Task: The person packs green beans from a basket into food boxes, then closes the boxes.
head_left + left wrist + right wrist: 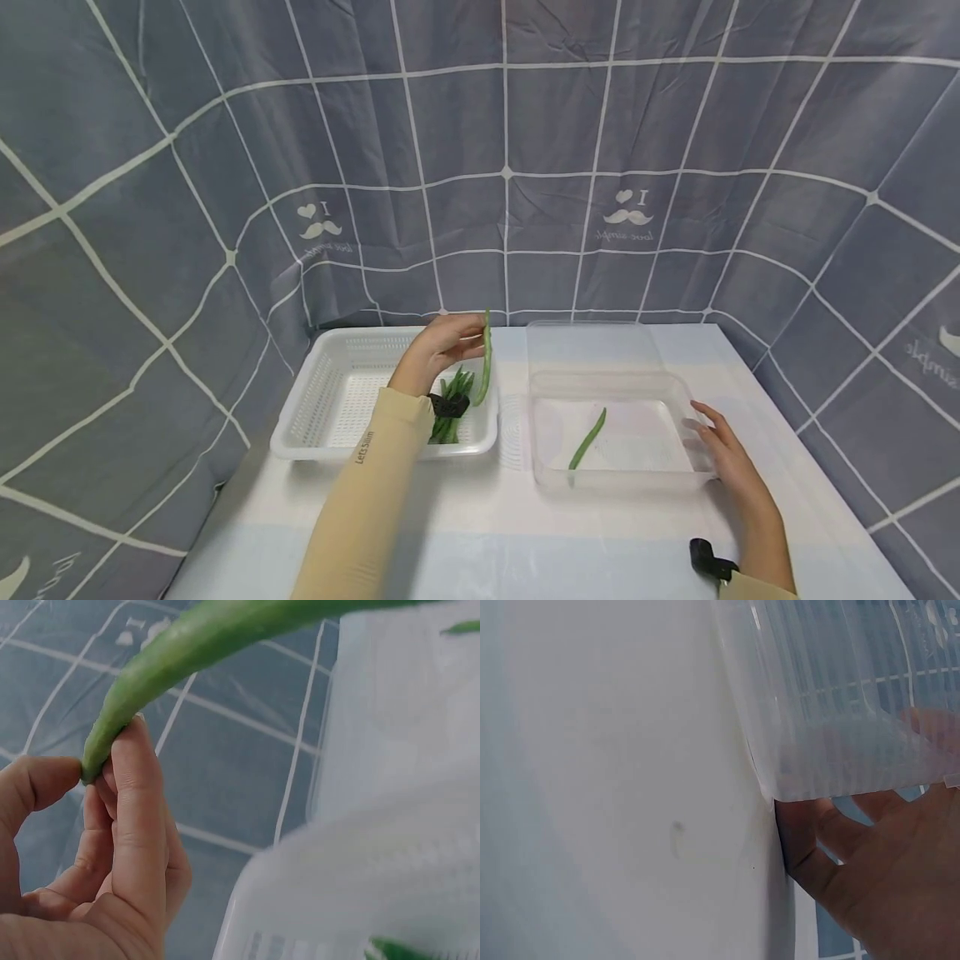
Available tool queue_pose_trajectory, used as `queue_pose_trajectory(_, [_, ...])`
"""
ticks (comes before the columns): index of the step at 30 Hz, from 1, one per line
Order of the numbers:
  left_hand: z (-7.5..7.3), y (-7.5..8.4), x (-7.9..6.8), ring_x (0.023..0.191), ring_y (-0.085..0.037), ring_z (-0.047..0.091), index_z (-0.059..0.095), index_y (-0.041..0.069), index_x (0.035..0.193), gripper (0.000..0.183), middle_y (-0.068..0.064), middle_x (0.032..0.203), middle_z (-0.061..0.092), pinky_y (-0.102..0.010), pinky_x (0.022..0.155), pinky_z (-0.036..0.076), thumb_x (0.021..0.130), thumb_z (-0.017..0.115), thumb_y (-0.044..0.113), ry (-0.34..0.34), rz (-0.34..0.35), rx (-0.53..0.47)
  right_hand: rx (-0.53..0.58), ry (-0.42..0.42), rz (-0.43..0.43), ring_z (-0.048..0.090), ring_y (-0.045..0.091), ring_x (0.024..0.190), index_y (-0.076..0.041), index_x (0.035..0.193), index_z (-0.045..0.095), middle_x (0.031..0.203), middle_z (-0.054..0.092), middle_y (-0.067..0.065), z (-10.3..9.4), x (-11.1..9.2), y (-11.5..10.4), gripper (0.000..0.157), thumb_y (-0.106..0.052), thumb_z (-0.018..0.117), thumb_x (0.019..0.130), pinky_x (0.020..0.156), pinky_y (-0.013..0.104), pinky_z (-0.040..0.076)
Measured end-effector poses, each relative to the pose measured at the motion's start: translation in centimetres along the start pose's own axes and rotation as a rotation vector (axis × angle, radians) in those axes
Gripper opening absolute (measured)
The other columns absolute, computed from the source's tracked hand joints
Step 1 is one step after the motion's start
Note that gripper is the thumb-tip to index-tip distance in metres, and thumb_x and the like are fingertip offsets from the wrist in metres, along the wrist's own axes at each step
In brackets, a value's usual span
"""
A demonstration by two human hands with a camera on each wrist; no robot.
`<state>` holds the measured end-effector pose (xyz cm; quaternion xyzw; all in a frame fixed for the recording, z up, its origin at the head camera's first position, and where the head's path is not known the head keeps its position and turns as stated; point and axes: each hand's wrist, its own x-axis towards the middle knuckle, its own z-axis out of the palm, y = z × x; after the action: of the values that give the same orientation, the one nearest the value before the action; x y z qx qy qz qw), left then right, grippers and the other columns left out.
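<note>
My left hand is over the right part of a white perforated basket. It pinches one end of a green bean between thumb and fingertips; in the left wrist view the bean curves up and away to the right. Below that hand, more green beans lie bunched in the basket, partly hidden by the wrist strap. My right hand rests against the right side of a clear plastic container. The right wrist view shows its fingers spread at the container's wall. One green bean lies inside.
Both containers stand side by side on a white table, with a narrow gap between them. Behind the clear container lies a flat transparent sheet or lid. A grey gridded curtain encloses the back and sides.
</note>
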<state>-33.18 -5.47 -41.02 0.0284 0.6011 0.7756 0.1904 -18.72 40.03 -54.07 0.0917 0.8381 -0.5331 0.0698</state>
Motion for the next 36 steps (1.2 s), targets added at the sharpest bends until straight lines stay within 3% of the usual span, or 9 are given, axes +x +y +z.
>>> queue_pose_trajectory(7, [2.5,-0.6,0.2,0.085,-0.016,0.063,0.066,0.004,0.087,0.02,-0.002,0.09,0.062,-0.03,0.083,0.065,0.106,0.061,0.008,-0.08,0.047,0.023,0.006,0.0,-0.003,0.017,0.059,0.155,-0.019,0.171,0.007,0.173,0.011,0.031,0.3,0.0,-0.2,0.063,-0.042,0.026,0.117,0.115,0.089,0.02])
queue_pose_trajectory(13, [4.8,-1.4,0.8,0.089,-0.017,0.063,0.068,0.006,0.087,0.019,-0.002,0.09,0.064,-0.03,0.084,0.065,0.105,0.063,0.008,-0.106,0.023,0.028,-0.003,0.004,-0.011,0.019,0.059,0.155,-0.019,0.171,0.007,0.171,0.016,0.032,0.2,0.0,-0.2,0.064,-0.044,0.026,0.116,0.115,0.088,0.02])
queue_pose_trajectory(23, [8.4,-3.4,2.4,0.087,-0.013,0.068,0.07,0.005,0.088,0.014,-0.001,0.091,0.068,-0.034,0.088,0.068,0.1,0.064,0.004,-0.136,-0.071,0.064,-0.021,0.017,-0.041,0.015,0.062,0.155,-0.014,0.171,0.009,0.173,0.01,0.033,0.3,0.3,0.1,0.061,-0.037,0.026,0.117,0.116,0.089,0.018])
queue_pose_trajectory(28, [9.7,-4.1,2.7,0.084,-0.014,0.069,0.072,0.004,0.091,0.011,-0.004,0.091,0.07,-0.04,0.093,0.068,0.099,0.065,0.002,-0.14,-0.109,0.087,-0.031,0.016,-0.048,0.018,0.063,0.153,-0.014,0.171,0.009,0.171,0.013,0.034,0.2,0.2,0.4,0.06,-0.035,0.026,0.117,0.112,0.091,0.023])
queue_pose_trajectory(36, [11.7,-5.6,4.0,0.078,-0.014,0.068,0.07,0.006,0.079,0.019,-0.003,0.08,0.066,-0.037,0.083,0.07,0.094,0.064,-0.004,-0.109,-0.232,0.136,-0.023,0.017,-0.034,0.021,0.062,0.153,-0.016,0.171,0.008,0.171,0.014,0.033,0.0,0.1,0.1,0.06,-0.036,0.025,0.117,0.111,0.09,0.026])
